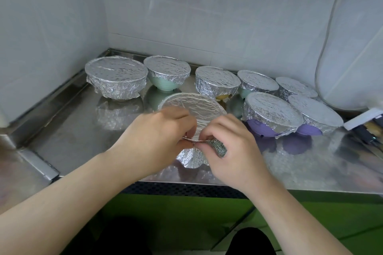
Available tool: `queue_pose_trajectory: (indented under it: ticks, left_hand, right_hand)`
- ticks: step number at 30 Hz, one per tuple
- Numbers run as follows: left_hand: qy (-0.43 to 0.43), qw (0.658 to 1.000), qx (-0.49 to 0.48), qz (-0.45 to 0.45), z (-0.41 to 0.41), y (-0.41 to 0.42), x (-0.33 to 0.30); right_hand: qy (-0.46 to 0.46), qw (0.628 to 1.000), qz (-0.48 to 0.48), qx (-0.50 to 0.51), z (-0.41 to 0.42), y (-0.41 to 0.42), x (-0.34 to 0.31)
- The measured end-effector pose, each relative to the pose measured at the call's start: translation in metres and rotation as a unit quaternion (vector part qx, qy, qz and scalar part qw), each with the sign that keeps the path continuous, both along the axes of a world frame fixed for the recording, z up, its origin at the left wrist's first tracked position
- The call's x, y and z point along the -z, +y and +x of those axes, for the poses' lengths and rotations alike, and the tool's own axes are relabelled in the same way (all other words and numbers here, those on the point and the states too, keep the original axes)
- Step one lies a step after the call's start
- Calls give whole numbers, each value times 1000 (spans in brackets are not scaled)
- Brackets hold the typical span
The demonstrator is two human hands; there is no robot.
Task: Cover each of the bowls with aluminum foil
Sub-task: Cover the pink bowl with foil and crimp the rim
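I have both hands, left [157, 130] and right [230, 147], pinched on the foil [192, 107] at the near rim of the front bowl [192, 157] on the desk [78, 130]. Pulling too hard could tear it or tip the bowl.

white tiled walls [207, 16] meeting in a corner, steel counter [78, 130] (reflective), green cabinet front [186, 213]
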State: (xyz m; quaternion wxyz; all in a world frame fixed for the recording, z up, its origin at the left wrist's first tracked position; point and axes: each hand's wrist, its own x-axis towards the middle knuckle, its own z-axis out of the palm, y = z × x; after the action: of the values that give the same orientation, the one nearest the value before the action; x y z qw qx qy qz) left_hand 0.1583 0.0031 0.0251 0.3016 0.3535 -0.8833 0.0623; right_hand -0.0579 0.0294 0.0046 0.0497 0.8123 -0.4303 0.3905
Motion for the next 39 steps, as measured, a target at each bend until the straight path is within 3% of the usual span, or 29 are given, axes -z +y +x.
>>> queue_pose_trajectory:
  ticks: [11,18,39]
  left_hand:
    - [19,999,11,49,9,-4,-7]
    - [25,1000,11,5,1,-2,0]
    - [49,999,-2,24,3,-3,0]
  right_hand:
    - [-3,1000,3,9,-2,2,1]
    - [-28,999,32,-6,2,4,-2]
    - [-6,1000,5,15,0,-2,-4]
